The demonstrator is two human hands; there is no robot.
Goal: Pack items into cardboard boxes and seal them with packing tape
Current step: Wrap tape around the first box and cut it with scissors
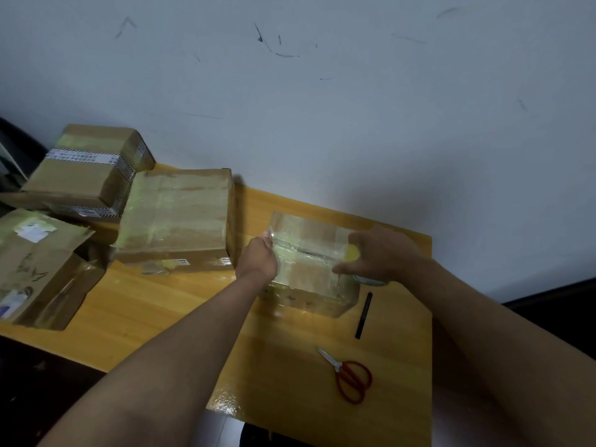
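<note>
Red-handled scissors [350, 375] lie nearest on the yellow worktop [145, 311]. Beyond them, the small cardboard box [309, 279] sits mid-worktop, flaps closed under clear tape. The left hand [258, 258] pinches the tape end at its edge; the right hand [380, 253] grips the tape roll [371, 280] beside it. Sealing looks under way, with cutting still ahead. Other taped boxes [177, 221] stand to the left.

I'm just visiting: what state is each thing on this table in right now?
Small box: flaps closed, tape across its top.
Tape roll: held at the box's right edge.
Left hand: pinching the tape end.
Right hand: gripping the roll.
Scissors: closed, lying loose.
Black pen: lying flat.
Middle box: taped shut.
</note>
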